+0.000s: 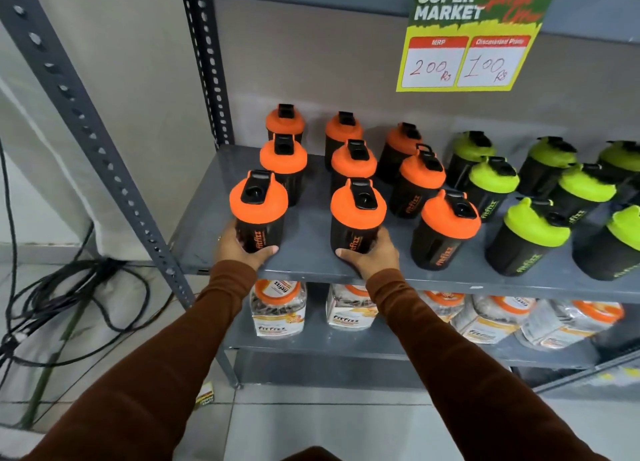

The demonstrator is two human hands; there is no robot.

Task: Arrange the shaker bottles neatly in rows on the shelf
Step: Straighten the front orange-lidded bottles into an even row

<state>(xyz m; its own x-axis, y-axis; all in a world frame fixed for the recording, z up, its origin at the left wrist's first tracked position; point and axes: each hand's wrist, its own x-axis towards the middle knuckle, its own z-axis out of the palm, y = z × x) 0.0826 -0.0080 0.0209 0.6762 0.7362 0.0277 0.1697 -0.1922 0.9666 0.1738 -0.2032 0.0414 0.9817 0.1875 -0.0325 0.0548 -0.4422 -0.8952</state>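
Observation:
Black shaker bottles stand in rows on a grey metal shelf (311, 252). Orange-lidded ones fill the left three columns, green-lidded ones (535, 225) the right. My left hand (242, 249) grips the base of the front-left orange-lidded bottle (258, 211). My right hand (372, 256) grips the base of the front orange-lidded bottle (358, 218) in the second column. Both bottles are upright near the shelf's front edge. A third front orange bottle (448, 228) stands to the right, untouched.
A slotted shelf upright (104, 155) rises at the left. A price sign (474, 37) hangs from the shelf above. Jars with orange lids (278, 308) sit on the lower shelf. Black cables (69, 297) lie on the floor at left.

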